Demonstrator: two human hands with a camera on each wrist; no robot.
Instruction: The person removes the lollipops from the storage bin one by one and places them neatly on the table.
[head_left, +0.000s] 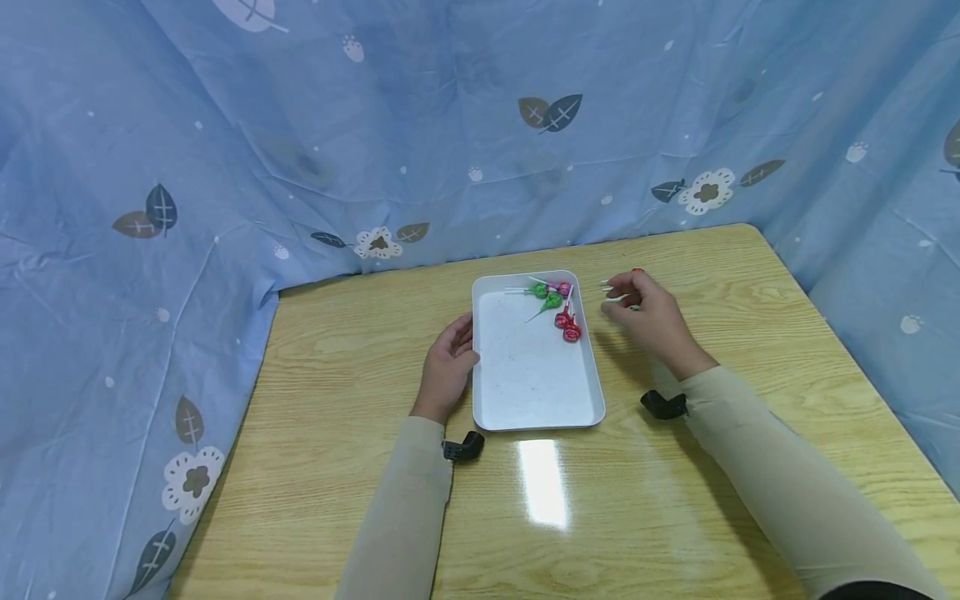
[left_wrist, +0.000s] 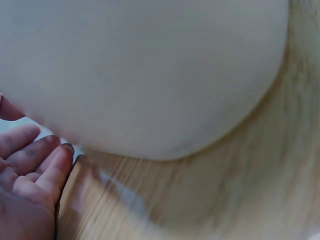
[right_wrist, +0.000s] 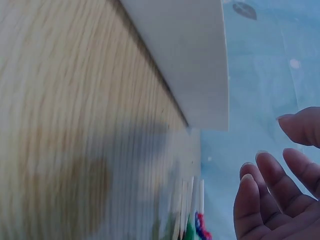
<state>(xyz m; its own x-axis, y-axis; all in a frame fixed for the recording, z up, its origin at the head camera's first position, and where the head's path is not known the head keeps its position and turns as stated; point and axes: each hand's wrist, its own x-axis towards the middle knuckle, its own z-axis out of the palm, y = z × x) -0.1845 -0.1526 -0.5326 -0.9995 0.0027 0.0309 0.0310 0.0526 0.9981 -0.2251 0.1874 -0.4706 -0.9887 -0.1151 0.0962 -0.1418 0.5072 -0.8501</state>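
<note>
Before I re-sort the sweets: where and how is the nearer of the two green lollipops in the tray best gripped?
I'd pinch the green lollipop by its thin stick, from above and the near-left side. The stick slants that way over bare floor of the tray, while the round head lies close to other lollipops.

The tray (head_left: 525,383) is white; towards its one o'clock lie green lollipops (head_left: 553,301) and a purple lollipop (head_left: 565,290), with red lollipops (head_left: 572,333) at its two o'clock. The table (head_left: 352,358) is yellow-brown, wood-grained. From nine through three o'clock, the blue curtain (head_left: 450,150) bears white flowers (head_left: 377,243), white paw prints (head_left: 353,49), and grey and brown leaves (head_left: 564,112). Both sleeves (head_left: 780,475) are beige.
</note>
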